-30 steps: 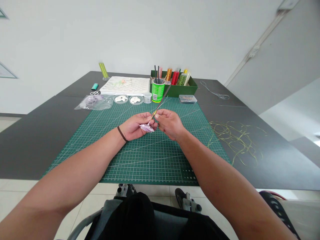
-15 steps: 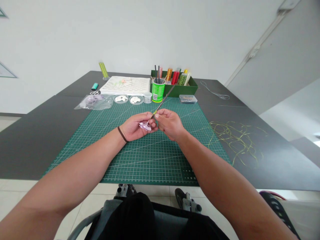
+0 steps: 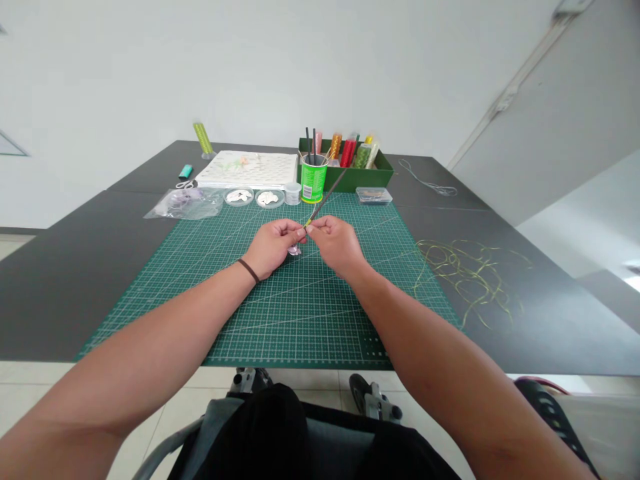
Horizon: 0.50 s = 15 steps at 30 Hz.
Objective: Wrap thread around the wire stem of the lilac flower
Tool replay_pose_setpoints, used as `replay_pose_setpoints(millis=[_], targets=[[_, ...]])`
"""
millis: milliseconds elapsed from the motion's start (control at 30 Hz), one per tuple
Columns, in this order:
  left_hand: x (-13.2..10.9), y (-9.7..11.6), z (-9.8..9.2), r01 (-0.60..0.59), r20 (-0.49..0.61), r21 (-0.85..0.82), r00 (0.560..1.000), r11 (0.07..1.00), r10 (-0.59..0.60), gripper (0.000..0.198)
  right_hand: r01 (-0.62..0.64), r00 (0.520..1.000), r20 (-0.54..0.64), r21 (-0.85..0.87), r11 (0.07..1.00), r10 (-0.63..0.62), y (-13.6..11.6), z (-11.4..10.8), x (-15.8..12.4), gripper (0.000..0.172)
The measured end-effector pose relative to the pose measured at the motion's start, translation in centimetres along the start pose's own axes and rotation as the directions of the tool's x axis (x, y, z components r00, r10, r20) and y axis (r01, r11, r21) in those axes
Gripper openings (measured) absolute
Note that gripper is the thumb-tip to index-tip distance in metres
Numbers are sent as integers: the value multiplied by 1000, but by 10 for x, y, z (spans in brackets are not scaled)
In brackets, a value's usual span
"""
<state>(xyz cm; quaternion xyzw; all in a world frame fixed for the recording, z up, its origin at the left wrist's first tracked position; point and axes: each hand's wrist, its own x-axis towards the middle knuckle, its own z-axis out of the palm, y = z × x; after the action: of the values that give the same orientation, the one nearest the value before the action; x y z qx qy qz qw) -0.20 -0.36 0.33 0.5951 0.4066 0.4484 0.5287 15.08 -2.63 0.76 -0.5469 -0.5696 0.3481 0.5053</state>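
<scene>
Over the middle of the green cutting mat (image 3: 280, 313), my left hand (image 3: 273, 248) is closed around a small pale lilac flower piece (image 3: 295, 251) that peeks out below its fingers. My right hand (image 3: 336, 243) pinches the base of a thin dark stem (image 3: 326, 197), wrapped yellow-green near the fingers, which slants up and away to the right. The fingertips of both hands meet at the stem's lower end. A dark band circles my left wrist.
At the mat's far edge stand a green cup (image 3: 313, 178) of sticks, two small dishes (image 3: 255, 197), a white jar (image 3: 293, 193), a plastic bag (image 3: 184, 203) and a clear box (image 3: 373, 194). Behind are a white board (image 3: 247, 170) and green box (image 3: 350, 170) of spools. Yellow-green ribbon (image 3: 465, 273) lies loose at right.
Both hands shifted slightly farther away and closed tighter together. The lilac piece is now mostly hidden under my left fingers. The camera tilted a little downward.
</scene>
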Motion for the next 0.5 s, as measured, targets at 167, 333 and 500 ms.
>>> replay_pose_setpoints(millis=[167,333,500], targets=[[-1,2,1,12,-29,-85,999,996,-14,20,17,1000,7,-8,1000,-17,-9,0,-5,12],[1,0,1,16,-57,-131,998,991,-23,19,31,999,9,3,1000,-31,-10,-1,-5,13],[3,-1,-1,24,-71,-177,997,984,-37,19,59,998,-10,-23,998,-59,-8,-3,-5,14]])
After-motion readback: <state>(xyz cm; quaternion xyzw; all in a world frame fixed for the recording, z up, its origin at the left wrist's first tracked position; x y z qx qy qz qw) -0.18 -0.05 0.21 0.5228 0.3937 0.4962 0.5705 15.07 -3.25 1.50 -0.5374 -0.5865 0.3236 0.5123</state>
